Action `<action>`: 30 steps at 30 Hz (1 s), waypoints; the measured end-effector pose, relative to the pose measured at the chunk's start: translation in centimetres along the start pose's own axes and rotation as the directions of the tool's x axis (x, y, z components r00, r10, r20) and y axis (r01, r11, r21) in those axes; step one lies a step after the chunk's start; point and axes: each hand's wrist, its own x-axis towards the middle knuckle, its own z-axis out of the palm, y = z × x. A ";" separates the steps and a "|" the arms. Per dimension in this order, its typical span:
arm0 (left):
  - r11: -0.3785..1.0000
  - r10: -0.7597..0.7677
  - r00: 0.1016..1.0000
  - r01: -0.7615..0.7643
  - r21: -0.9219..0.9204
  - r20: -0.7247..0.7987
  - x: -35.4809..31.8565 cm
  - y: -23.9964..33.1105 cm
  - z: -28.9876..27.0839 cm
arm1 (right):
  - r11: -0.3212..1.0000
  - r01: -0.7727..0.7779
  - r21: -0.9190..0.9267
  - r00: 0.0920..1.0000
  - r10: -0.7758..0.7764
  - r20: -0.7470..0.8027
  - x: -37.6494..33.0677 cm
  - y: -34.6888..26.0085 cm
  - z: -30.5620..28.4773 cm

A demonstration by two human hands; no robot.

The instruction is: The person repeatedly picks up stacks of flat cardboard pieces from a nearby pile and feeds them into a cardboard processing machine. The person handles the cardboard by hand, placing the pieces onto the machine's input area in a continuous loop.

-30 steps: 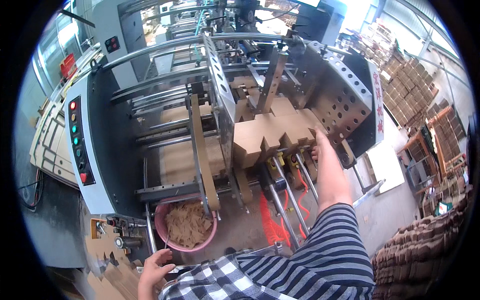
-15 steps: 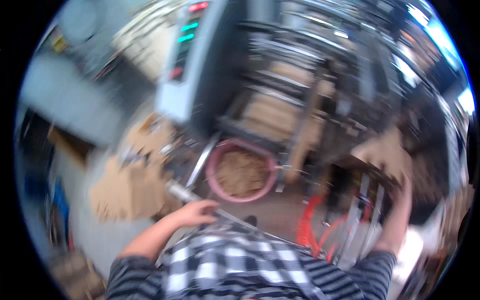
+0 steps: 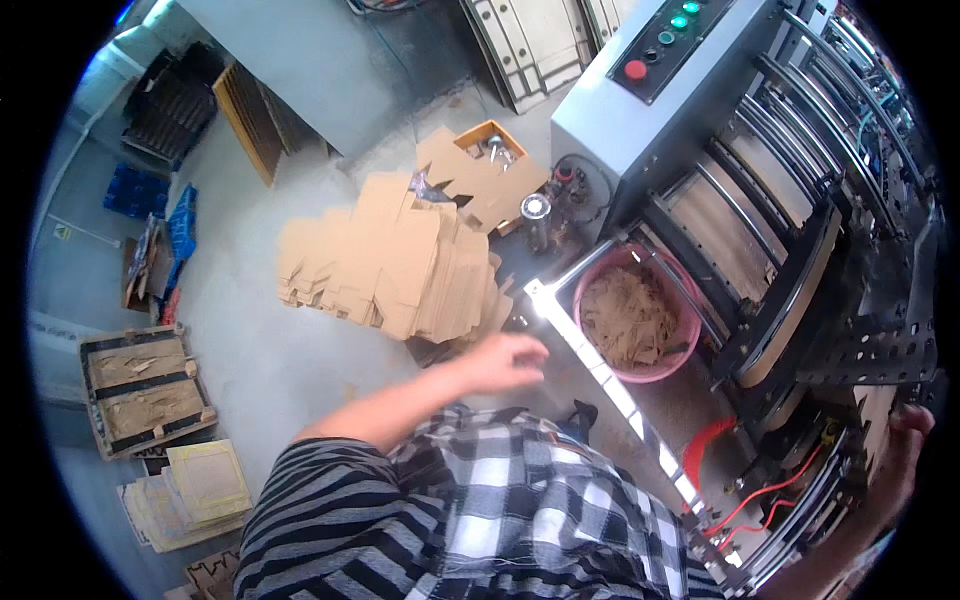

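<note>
My left hand (image 3: 502, 362) hangs in the air before my checked apron, its fingers loosely bent, slightly apart and holding nothing. It is nearest to a large stack of flat die-cut brown cardboard (image 3: 400, 260) on the floor and a metal rail (image 3: 620, 395) of the machine. Far to the right, my right hand (image 3: 908, 435) reaches to the machine, its fingers curled at a dark edge beside a strip of cardboard (image 3: 875, 408). What those fingers hold is hidden. Just above them is a black perforated plate (image 3: 870, 350).
A pink tub (image 3: 652, 378) of cardboard scraps stands under the machine (image 3: 625, 145), which has lit green buttons and a red one. Orange air hoses (image 3: 705, 445) hang at the lower right. An orange-edged box (image 3: 497, 150) holds metal parts. A wooden crate (image 3: 148, 390) lies far left.
The view has swung left, so the machine now sits farther right and more floor shows. My left hand stays empty before me; my right hand remains at the machine's right part.
</note>
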 end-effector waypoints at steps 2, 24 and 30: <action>0.969 -0.101 0.973 0.049 -0.241 -0.209 -3.5 0.4 -5.0 | 0.973 -0.105 0.204 0.946 0.034 0.321 -2.1 -7.1 11.7; 0.419 -0.821 0.375 -0.120 -0.900 -0.432 -32.7 -57.2 -33.5 | -0.504 -0.729 0.463 0.181 0.510 0.841 -33.9 -8.5 79.4; 0.375 -0.914 0.189 0.062 -0.925 -0.358 -23.8 -60.4 -30.6 | -0.453 -0.724 0.520 0.209 0.574 0.792 -33.7 -6.9 79.9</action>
